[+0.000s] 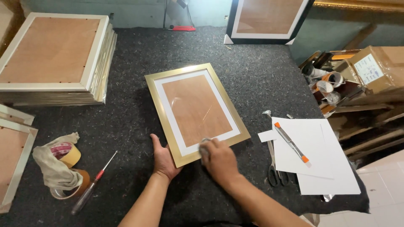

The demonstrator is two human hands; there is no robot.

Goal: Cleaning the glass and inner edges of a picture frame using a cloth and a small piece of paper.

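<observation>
Hands (165, 162) (219, 159) press gold picture frame (196, 111) on table (139, 54).

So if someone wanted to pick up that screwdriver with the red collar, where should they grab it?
Probably by the clear handle, coming straight down from above. The screwdriver lies flat on the grey felt, handle end nearest the person, and that is its thickest part. The thin shaft offers little to hold.

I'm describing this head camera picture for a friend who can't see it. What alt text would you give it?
A person's left hand steadies a gold picture frame flat on a dark felt table while the right hand presses a small grey pad on its glass. Scissors, a utility knife and white paper lie right; tape rolls and a screwdriver left.
</observation>
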